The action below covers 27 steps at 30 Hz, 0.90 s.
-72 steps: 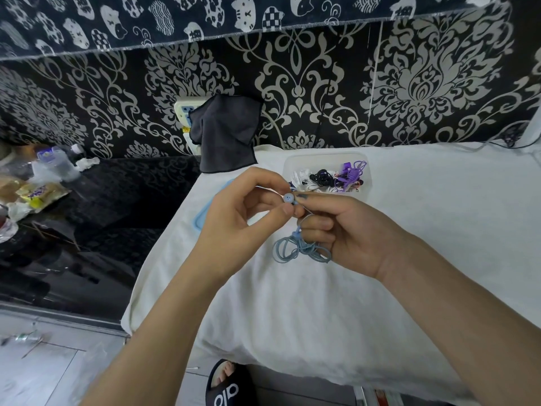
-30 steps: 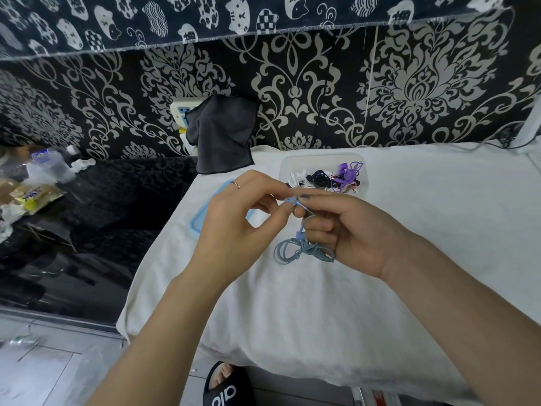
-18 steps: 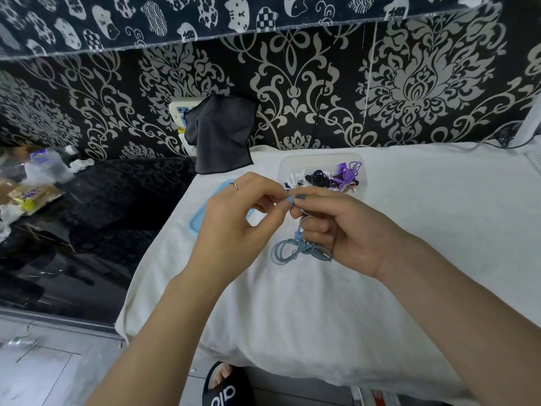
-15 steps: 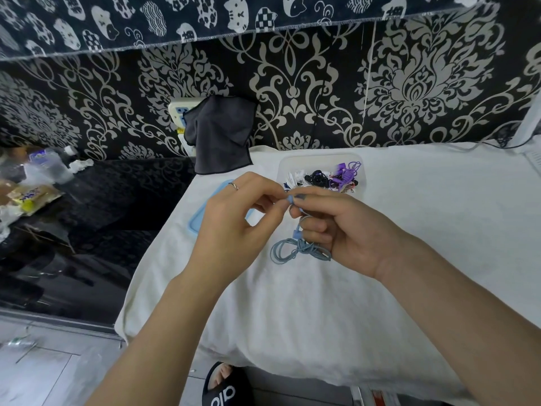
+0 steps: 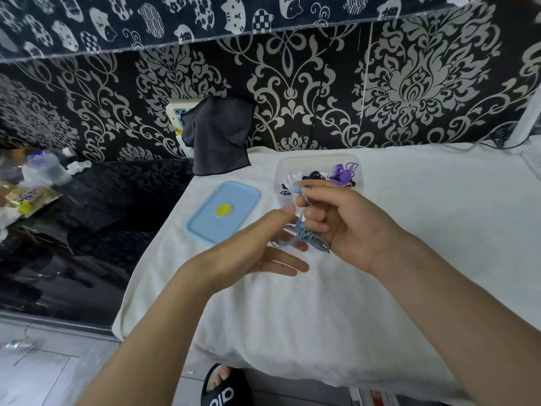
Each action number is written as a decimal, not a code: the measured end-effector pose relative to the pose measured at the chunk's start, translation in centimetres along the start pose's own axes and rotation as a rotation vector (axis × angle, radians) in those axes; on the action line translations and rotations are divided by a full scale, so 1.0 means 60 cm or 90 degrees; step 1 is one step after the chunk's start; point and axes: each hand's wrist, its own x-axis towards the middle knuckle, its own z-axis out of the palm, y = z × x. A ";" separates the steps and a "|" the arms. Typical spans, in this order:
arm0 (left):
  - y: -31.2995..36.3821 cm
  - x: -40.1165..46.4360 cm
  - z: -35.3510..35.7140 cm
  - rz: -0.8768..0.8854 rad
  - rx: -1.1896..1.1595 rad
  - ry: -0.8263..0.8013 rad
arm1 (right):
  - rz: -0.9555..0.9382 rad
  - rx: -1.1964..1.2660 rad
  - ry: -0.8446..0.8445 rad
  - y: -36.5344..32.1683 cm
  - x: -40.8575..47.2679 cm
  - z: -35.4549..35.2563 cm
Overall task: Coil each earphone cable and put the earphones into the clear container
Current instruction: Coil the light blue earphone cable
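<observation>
Since 0.5 s ago, the left hand (image 5: 257, 250) has dropped away from the earbud and moved down and left, uncovering the blue lid (image 5: 224, 211) it had hidden; its fingers are now extended and relaxed, its grip open, with the fingertips just beside the cable loops, though contact cannot be confirmed. White cloth (image 5: 366, 288) covers the desk and carries all task items. At its rear stands the clear container (image 5: 319, 161), holding purple, black and white earphones in a loose tangle; individual sets cannot be separated by eye. Left of the container, the blue lid lies flat on the cloth, a yellow disc at its centre. Behind the lid, 1 dark cloth (image 5: 218, 136) hangs against the patterned wall, partly over a wall socket. The right hand (image 5: 348, 224) is raised above the cloth, in front of the container, its grip closed on the blue earphones (image 5: 301, 232): thumb and forefinger pinch the earbud end at the top, and the lower fingers curl round the cable. The coiled loops hang below that hand, above the cloth, outside the container.
</observation>
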 end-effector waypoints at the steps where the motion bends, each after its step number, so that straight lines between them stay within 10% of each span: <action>1: 0.002 -0.001 0.004 0.001 -0.005 -0.022 | -0.007 -0.005 0.006 0.000 0.002 -0.001; 27: 0.046 0.176 -0.010 0.314 0.287 0.392 | -0.395 -0.770 0.220 -0.044 0.101 -0.033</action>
